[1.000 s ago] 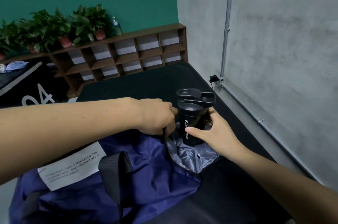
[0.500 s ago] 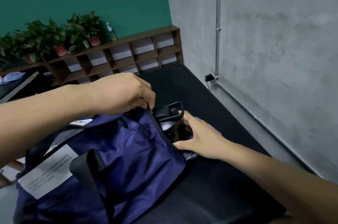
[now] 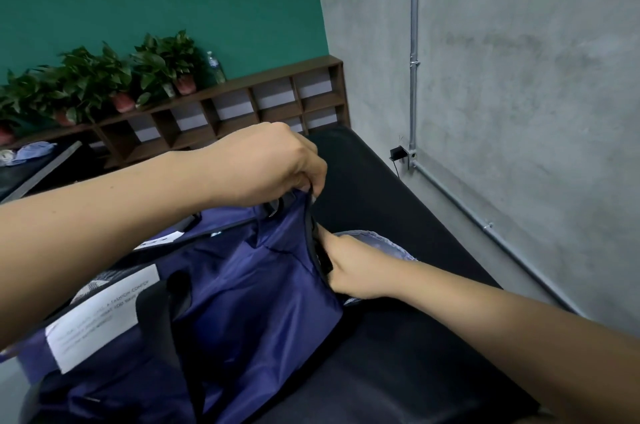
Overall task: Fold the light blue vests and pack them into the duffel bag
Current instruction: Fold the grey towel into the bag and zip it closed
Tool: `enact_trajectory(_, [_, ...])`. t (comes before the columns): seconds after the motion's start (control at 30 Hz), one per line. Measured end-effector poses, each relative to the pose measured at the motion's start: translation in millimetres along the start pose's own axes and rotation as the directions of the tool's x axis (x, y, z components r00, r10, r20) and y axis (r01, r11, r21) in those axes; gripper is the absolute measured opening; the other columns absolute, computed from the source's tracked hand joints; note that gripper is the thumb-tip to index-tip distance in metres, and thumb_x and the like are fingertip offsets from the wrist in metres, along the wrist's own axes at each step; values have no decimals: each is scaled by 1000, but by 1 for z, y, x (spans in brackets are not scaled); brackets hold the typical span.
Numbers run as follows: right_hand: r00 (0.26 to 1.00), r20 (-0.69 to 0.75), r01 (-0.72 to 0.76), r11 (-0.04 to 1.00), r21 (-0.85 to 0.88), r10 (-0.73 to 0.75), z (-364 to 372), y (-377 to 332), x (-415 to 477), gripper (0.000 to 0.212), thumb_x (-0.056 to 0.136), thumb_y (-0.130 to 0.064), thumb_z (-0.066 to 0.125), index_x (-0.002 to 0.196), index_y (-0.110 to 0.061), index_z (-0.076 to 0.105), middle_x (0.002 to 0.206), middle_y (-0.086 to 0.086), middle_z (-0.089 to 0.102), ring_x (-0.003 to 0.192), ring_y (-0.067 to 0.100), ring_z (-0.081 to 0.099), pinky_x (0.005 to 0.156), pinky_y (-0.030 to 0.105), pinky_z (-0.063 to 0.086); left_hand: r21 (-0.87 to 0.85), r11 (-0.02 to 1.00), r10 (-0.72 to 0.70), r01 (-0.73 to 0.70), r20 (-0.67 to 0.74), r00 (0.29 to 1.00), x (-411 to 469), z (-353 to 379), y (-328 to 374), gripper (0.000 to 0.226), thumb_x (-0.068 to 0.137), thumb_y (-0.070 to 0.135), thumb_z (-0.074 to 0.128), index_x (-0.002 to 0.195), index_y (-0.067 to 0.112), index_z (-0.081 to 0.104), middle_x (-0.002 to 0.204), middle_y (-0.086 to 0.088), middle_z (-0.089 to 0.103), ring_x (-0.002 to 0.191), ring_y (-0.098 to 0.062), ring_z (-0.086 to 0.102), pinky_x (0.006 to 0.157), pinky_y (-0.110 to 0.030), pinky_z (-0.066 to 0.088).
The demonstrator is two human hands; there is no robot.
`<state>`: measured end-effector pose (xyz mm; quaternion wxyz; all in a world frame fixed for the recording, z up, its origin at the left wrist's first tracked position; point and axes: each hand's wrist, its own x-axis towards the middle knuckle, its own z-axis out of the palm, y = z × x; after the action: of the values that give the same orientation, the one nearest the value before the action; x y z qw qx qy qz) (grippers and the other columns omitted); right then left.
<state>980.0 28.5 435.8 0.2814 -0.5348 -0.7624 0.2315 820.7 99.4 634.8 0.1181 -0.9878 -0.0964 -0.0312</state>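
Light is soft and even with no hard shadows or glare, my forearms (image 3: 86, 222) stretch at the frame edges from the wide lens, and the bag label (image 3: 104, 316) print reads slightly blurred.

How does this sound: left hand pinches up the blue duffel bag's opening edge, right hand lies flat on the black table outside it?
Not quite. The head view shows the right hand in the opening of the duffel bag, fingers hidden inside, not flat on the black table. The left hand does pinch the edge up.
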Motion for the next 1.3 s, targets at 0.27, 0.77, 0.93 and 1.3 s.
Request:
enact_trajectory(0.27, [996,90,46,981,-189,-29,-11,-7,7,39,89,-19,67,118,-27,43,92,8,71,80,38,65,73,47,54,-80,993,-74,91,197,978,-1,27,9,25,96,16,72,109,37,79,102,16,66,89,0,60,80,-15,47])
enact_trajectory(0.77, [962,-271,-48,999,-4,45,-105,-45,10,19,96,-16,70,104,-33,73,96,-9,75,83,9,69,80,22,56,-352,796,-520,492,17,854,-120,-16,-31,16,98,29,76,109,41,74,93,20,75,92,-3,69,87,-29,53])
enact_trajectory(0.93, [976,-214,12,994,-111,-35,-97,-94,29,15,94,-21,71,92,-35,73,87,-13,72,82,7,67,74,19,53,-375,714,-645,592,-25,763,-181,-19,-42,10,98,30,76,101,40,74,91,21,73,85,-4,67,76,-18,50])
enact_trajectory(1.3, [994,39,112,934,-339,-105,-43,-164,78,7,95,-41,73,94,-35,70,95,-17,69,88,-3,62,75,17,45,-477,479,-844,737,-20,536,-311,22,-53,6,100,31,74,98,37,74,92,18,75,82,-1,71,79,-32,54])
